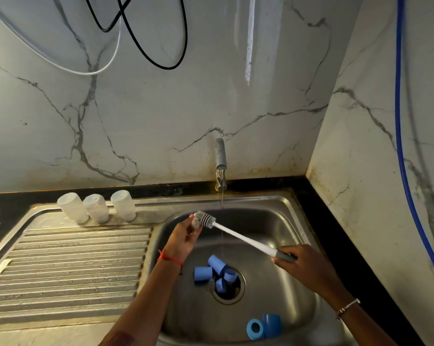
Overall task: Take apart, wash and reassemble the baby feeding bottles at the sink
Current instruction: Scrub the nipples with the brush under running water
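Washing stage: mid-task, by my reading. The bottles are taken apart, scrubbing is under way, and reassembly has not begun.
Done, it seems: three bottle bodies (96,208) stand mouth-down in a row at the back of the drainboard (73,258), apart from their fittings. They are probably washed, though that cannot be confirmed.
Left to do: a cluster of blue caps and rings (217,264) lies over the drain, and two more blue pieces (263,325) lie near the front of the sink (293,221). These likely still need brushing, then everything goes back together.
Water: the tap (221,156) is running a thin stream into the basin.
Left hand (182,239): raised over the sink with its fingers pinched round a small pale part (195,224) — too small to tell which piece it is.
Right hand (303,263): lower and nearer, with fingers curled round the grey handle of the bottle brush (241,237).
Brush pose: the shaft slants up and leftward, with the bristle head (205,219) touching the pale part — whether inside it or beside it is unclear.
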